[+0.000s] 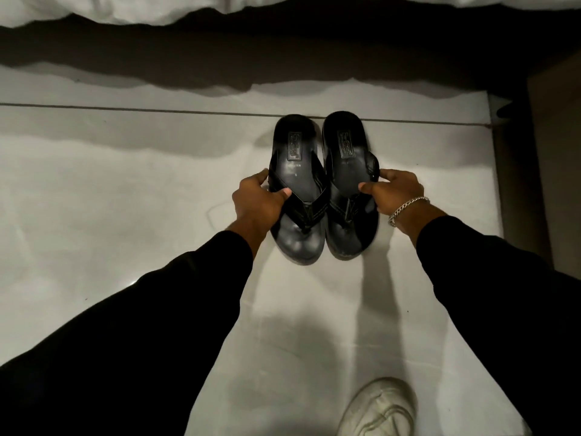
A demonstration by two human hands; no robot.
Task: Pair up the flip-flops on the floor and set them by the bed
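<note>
Two black flip-flops lie side by side on the pale tiled floor, heels toward the bed and toes toward me. My left hand [257, 201] grips the outer strap and edge of the left flip-flop [297, 171]. My right hand [394, 191] holds the outer edge and strap of the right flip-flop [347, 162]; a silver chain bracelet sits on that wrist. The two soles touch along their inner edges. The bed [188, 7], covered in white bedding, runs along the top of the view just beyond the heels.
A dark shadowed gap [220, 58] lies under the bed's edge. A brown piece of furniture [556, 152] stands at the right. My white sneaker [380, 410] is on the floor at the bottom right. A tile joint [125, 107] crosses the floor behind the flip-flops.
</note>
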